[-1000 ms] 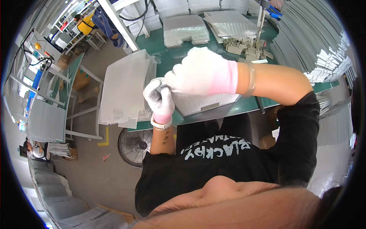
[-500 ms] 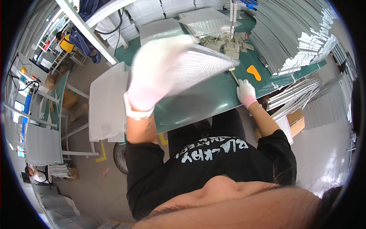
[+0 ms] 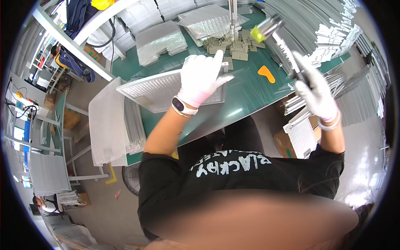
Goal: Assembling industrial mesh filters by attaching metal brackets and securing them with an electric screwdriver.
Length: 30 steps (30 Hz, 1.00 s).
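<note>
My left hand (image 3: 199, 80), in a white glove, is on the upper edge of a metal-framed mesh panel (image 3: 160, 89). Its index finger and thumb stick out, while the other fingers curl at the frame. The panel stands tilted on the green table (image 3: 246, 98), partly hidden by my hand and forearm. Raised over the table's right side, my gloved right hand (image 3: 317, 95) grips a mallet (image 3: 285, 52) by its dark handle. The mallet's head has a yellow-green end and is slightly blurred. Grey-beige plastic corner pieces (image 3: 239, 52) lie heaped beyond the panel.
An orange flat tool (image 3: 266, 74) lies right of the panel. Mesh sheets (image 3: 160, 41) are stacked at the back, and more panels (image 3: 132, 121) lie at the table's left end. Long metal strips (image 3: 306, 18) are piled at the right rear. A white post (image 3: 75, 48) rises at the left.
The panel has come down from its raised, slanted position to stand tilted on the table, with my left hand on it. My right hand has lifted the mallet up and to the right.
</note>
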Available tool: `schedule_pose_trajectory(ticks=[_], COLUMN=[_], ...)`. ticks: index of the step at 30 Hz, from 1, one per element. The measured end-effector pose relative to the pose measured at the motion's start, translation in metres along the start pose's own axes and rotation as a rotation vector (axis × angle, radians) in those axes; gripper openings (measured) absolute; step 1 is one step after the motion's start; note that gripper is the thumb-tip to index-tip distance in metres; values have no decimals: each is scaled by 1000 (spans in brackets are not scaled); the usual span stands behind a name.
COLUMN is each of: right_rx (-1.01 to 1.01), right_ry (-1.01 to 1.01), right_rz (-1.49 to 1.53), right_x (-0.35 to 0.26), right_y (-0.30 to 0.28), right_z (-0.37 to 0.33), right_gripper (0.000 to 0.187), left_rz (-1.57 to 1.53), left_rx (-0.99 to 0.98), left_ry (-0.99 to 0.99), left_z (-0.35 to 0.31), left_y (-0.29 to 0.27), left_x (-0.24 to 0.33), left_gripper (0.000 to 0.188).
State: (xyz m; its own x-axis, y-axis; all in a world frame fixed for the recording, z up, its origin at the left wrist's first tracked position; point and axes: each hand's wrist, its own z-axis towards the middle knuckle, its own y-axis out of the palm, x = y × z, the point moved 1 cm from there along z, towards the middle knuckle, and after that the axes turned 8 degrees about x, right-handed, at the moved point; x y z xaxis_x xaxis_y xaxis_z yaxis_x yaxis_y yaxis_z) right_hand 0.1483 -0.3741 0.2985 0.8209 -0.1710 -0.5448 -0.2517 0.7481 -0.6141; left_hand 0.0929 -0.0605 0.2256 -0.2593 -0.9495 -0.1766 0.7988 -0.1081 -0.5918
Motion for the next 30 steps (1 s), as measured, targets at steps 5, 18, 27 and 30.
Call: schedule_pose_trajectory(ticks=[5,18,27,30], right_rx=[227,-77,-357,-132], right_ry=[81,-205,322,150], right_rz=[154,-345,-395,-587], right_x=[-14,9,138,145], right_y=[4,48,119,128], right_z=[12,8,-54,-15], right_gripper=[54,57,58,55], left_rz=[79,35,-58,-26], left_rx=[176,255,367,409], left_ry=[-268,-289,-199,-188], left_z=[6,1,-2,-2], left_y=[8,18,18,24], left_x=[17,20,20,21], left_gripper=[72,64,36,29])
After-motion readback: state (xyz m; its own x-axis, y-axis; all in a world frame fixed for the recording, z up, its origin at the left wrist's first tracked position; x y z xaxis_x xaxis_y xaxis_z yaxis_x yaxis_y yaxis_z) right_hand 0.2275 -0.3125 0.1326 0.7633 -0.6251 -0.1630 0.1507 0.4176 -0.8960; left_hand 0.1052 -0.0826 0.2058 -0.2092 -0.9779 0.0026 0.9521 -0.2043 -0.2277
